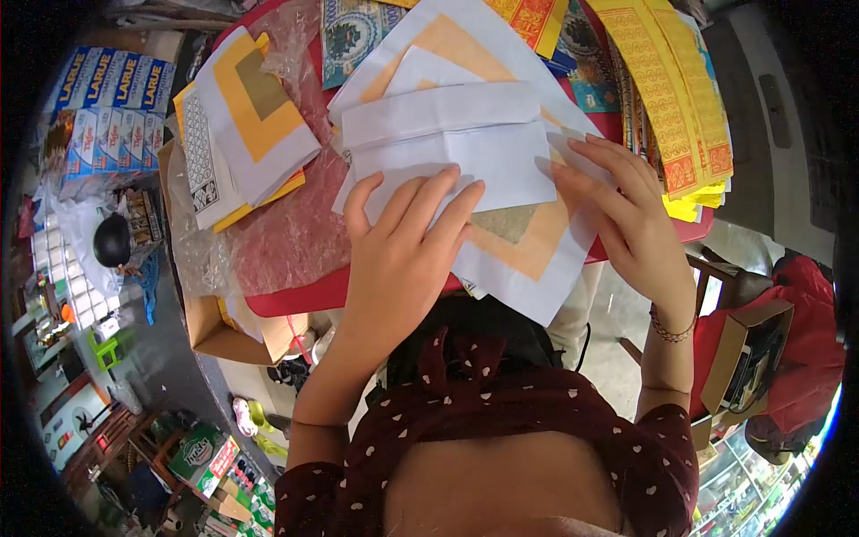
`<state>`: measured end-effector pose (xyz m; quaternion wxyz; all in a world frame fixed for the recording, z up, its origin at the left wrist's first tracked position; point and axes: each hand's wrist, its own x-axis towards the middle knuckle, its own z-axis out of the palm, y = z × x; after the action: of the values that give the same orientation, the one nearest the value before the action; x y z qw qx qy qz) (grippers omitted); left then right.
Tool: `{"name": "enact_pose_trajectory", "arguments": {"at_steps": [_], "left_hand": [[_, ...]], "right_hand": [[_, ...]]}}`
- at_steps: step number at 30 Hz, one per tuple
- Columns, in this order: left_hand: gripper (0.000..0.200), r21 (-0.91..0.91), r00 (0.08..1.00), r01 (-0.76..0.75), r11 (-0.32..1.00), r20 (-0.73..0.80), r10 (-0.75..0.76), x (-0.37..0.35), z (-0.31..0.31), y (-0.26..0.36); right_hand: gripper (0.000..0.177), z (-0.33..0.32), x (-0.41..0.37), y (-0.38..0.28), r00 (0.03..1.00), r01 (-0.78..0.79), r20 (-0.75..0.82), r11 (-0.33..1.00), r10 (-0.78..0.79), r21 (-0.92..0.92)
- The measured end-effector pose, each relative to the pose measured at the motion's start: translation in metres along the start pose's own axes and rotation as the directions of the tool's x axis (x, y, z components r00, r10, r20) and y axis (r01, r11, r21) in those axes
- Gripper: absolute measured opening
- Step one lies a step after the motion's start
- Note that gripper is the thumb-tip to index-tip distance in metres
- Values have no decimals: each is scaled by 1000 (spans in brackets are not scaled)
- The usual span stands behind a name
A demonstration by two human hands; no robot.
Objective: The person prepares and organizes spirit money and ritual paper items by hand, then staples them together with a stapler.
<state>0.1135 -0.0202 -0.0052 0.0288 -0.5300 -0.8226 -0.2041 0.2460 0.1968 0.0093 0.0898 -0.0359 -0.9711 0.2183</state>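
Observation:
A white folded paper with a flap turned over along its top lies on a stack of larger white sheets. These sheets carry an orange square, and a grey-gold patch shows near the lower edge. My left hand rests on the folded paper's lower left, fingers spread and palm down. At the right, my right hand has its fingers stretched toward the folded paper's right edge, over the sheets. Its fingers are apart and nothing shows between them. What lies under my left palm is hidden.
A pile of folded orange-and-white papers lies left on crumpled clear plastic, on the red table. Yellow printed paper bundles stand right. An open cardboard box sits below the left edge; another box is right.

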Motion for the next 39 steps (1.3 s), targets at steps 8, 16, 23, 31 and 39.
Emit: {"name": "enact_pose_trajectory", "arguments": {"at_steps": [8,16,23,31,39], "left_hand": [[29,120,985,-165,979,74,157,2,6,-13],[23,-64,986,-101,993,-137,91,4,7,-17],[35,-929,742,93,358,-175,-647,-7,-30,-28],[72,-290,979,-38,956,-202,-22,-16,4,-17],[72,-292,953,-112,950,-304,19,-3,18,-11]], "right_hand": [[33,11,15,11,966,-105,-194,944,172,314],[22,10,25,18,855,-62,-447,907,264,416],[20,21,38,5,899,-130,-361,937,249,324],[41,33,53,-15,970,-155,-100,879,222,451],[45,22,44,-43,929,-250,129,329,348,911]]}}
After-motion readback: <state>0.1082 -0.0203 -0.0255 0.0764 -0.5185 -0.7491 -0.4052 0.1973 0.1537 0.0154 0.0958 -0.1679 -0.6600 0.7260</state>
